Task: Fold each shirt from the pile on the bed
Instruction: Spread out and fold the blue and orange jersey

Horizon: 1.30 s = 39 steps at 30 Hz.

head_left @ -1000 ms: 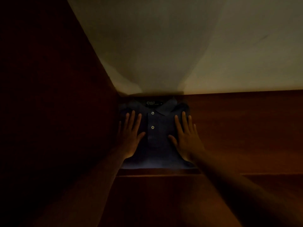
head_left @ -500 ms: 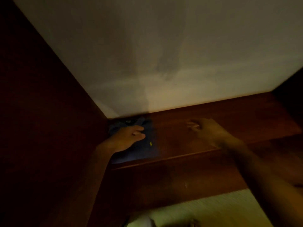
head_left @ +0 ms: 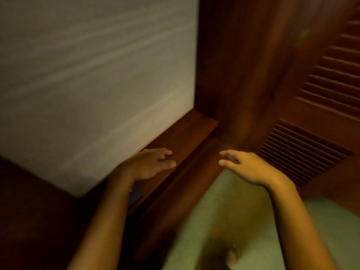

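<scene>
Left hand (head_left: 150, 165): fingers loosely extended, holding nothing, over wooden shelf (head_left: 187, 131); contact unclear.
Right hand (head_left: 248, 167): fingers spread, relaxed, holding nothing, near louvred door (head_left: 321, 90).

the left forearm (head_left: 109, 211) rises from the lower left, the right forearm (head_left: 292, 221) from the lower right, both bare and reaching forward; the left hand (head_left: 150, 165) lies palm down, its fingers (head_left: 165, 152) loosely straight and pointing right, holding nothing; the right hand (head_left: 248, 167) is level with it, back upward, its fingers (head_left: 227, 152) slightly spread and bent, pointing left, gripping nothing; the two sets of fingertips face each other across a gap; both hands are blurred
</scene>
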### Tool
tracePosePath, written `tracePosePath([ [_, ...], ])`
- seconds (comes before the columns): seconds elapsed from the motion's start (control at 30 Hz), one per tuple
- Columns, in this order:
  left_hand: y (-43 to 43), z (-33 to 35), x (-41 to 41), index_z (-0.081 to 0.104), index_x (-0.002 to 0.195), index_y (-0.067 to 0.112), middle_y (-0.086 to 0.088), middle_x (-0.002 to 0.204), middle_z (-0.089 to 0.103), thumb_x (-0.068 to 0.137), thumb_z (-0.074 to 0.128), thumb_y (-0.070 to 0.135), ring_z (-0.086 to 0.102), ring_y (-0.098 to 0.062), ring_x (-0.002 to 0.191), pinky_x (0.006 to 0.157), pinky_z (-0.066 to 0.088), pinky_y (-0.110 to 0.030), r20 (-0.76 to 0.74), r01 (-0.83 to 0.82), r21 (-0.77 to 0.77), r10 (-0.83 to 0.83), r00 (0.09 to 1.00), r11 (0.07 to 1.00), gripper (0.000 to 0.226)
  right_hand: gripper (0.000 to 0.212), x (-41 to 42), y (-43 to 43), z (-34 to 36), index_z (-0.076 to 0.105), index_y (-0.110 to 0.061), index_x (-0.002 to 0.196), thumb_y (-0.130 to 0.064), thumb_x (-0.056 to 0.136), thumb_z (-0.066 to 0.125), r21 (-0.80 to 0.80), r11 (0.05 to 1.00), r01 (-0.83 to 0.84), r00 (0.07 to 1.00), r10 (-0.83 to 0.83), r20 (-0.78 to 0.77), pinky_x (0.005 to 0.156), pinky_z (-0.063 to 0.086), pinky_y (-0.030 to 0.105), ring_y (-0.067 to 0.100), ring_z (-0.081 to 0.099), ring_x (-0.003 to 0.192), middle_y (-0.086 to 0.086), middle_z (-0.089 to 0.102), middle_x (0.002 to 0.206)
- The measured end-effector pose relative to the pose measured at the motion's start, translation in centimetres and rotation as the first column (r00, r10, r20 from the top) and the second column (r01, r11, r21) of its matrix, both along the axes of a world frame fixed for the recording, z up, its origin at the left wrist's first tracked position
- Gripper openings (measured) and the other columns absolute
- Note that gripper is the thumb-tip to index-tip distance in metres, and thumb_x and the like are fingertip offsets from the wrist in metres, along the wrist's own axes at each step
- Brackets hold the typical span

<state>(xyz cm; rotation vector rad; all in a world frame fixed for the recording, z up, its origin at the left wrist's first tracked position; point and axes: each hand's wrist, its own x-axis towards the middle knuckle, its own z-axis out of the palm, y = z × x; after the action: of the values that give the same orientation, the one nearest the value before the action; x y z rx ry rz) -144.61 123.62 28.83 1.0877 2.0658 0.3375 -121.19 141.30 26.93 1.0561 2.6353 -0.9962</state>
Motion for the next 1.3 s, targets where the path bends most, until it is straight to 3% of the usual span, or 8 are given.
tracePosePath([
  [0.2,5.1,4.2,15.8,0.042,0.148,0.031,0.002,0.147,0.049,0.097,0.052,0.054,0.051,-0.018,0.131,0.094,0.037,-0.024,-0.071,0.449,-0.011,-0.449,0.891,0.893,0.057,0.049,19.9,-7.8,2.6,0.048,-0.034,0.143,-0.05,0.097,0.051,-0.024,0.875,0.483,0.87,-0.483,-0.096,0.107,0.039,0.031,0.017,0.05,0.13,-0.003,0.054,0.143],
  [0.33,7.3,5.6,31.3,0.047,0.144,0.034,0.004,0.143,0.054,0.096,0.055,0.055,0.054,-0.012,0.122,0.096,0.046,-0.027,-0.076,0.754,0.081,-0.75,0.657,0.652,0.053,0.05,34.4,-15.6,4.1,0.047,-0.035,0.143,-0.05,0.096,0.052,-0.034,0.64,0.767,0.632,-0.764,-0.132,0.104,0.039,0.03,0.016,0.052,0.127,-0.002,0.052,0.144],
  [0.5,4.5,6.5,51.8,0.04,0.149,0.032,0.005,0.145,0.05,0.098,0.048,0.056,0.053,-0.017,0.125,0.094,0.041,-0.029,-0.16,0.953,0.059,-0.939,0.304,0.298,0.057,0.046,51.7,-29.8,5.3,0.053,-0.033,0.138,-0.047,0.094,0.057,-0.026,0.221,0.975,0.213,-0.959,-0.186,0.099,0.042,0.028,0.012,0.057,0.118,-0.006,0.058,0.138],
  [0.67,-4.4,4.9,72.0,0.04,0.15,0.026,-0.003,0.147,0.05,0.099,0.05,0.05,0.055,-0.018,0.121,0.091,0.043,-0.027,-0.082,0.996,0.088,-0.997,0.008,0.001,0.057,0.047,64.8,-46.9,5.9,0.053,-0.038,0.136,-0.053,0.092,0.055,-0.064,-0.17,0.983,-0.177,-0.977,-0.116,0.093,0.032,0.022,0.009,0.052,0.115,-0.004,0.054,0.139],
  [0.8,-12.7,4.0,84.7,0.046,0.146,0.026,-0.001,0.139,0.057,0.097,0.053,0.051,0.057,-0.016,0.116,0.083,0.046,-0.024,-0.029,0.966,0.191,-0.985,-0.17,-0.173,0.055,0.049,71.6,-57.5,5.7,0.056,-0.043,0.128,-0.065,0.085,0.05,-0.055,-0.386,0.921,-0.39,-0.915,-0.103,0.088,0.036,0.023,0.011,0.058,0.112,-0.003,0.063,0.124],
  [0.9,-17.9,3.3,92.0,0.051,0.142,0.028,0.003,0.134,0.06,0.097,0.055,0.051,0.057,-0.012,0.111,0.076,0.042,-0.018,0.006,0.932,0.203,-0.952,-0.307,-0.3,0.051,0.039,75.0,-63.6,5.0,0.057,-0.042,0.126,-0.057,0.091,0.054,-0.074,-0.476,0.876,-0.482,-0.871,-0.099,0.083,0.037,0.021,0.007,0.058,0.104,-0.009,0.066,0.111],
  [1.07,-25.1,1.5,101.7,0.054,0.138,0.028,0.003,0.134,0.06,0.097,0.055,0.051,0.054,-0.013,0.107,0.078,0.039,-0.022,-0.017,0.862,0.134,-0.871,-0.491,-0.489,0.047,0.04,79.7,-72.1,3.4,0.056,-0.039,0.129,-0.054,0.093,0.054,-0.051,-0.602,0.797,-0.604,-0.794,-0.065,0.085,0.036,0.022,0.01,0.059,0.104,-0.006,0.066,0.114],
  [1.3,-30.8,-0.2,113.2,0.057,0.133,0.028,-0.001,0.134,0.06,0.096,0.057,0.052,0.056,-0.017,0.109,0.087,0.041,-0.027,-0.029,0.803,0.104,-0.809,-0.587,-0.587,0.044,0.041,87.1,-80.7,2.8,0.055,-0.042,0.131,-0.057,0.093,0.053,-0.026,-0.707,0.707,-0.707,-0.707,-0.015,0.085,0.034,0.023,0.008,0.056,0.103,-0.004,0.064,0.12],
])
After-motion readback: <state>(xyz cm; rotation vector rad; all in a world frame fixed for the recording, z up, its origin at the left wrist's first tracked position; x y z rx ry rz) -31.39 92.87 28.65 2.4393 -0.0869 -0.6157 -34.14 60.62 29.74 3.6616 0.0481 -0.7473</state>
